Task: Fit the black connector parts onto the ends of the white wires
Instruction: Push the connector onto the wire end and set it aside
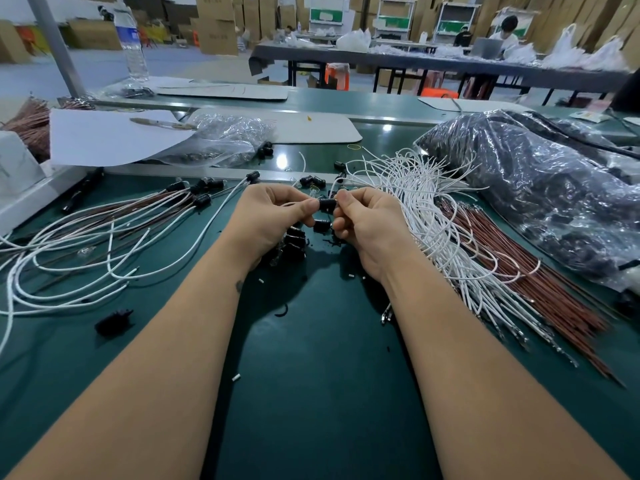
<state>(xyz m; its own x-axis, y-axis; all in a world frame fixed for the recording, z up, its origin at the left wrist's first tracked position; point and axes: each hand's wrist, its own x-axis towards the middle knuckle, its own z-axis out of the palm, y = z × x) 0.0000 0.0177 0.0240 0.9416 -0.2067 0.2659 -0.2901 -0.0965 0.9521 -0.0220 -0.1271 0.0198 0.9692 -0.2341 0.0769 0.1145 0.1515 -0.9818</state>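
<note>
A black connector part (327,204) sits between my two hands above the green table (311,375). My right hand (367,220) pinches its right end. My left hand (273,216) pinches a thin white wire (289,204) right at the connector's left end. Several more black connector parts (294,242) lie in a small heap under my hands. A bundle of loose white wires (433,216) lies to the right. Wires with black connectors fitted (202,199) lie spread out to the left.
Brown-red wires (540,289) lie beside the white bundle. A large plastic bag of black parts (536,188) fills the right side. A smaller clear bag (221,140), white sheets (104,136) and a water bottle (131,46) stand further back. A lone black part (112,322) lies at the front left.
</note>
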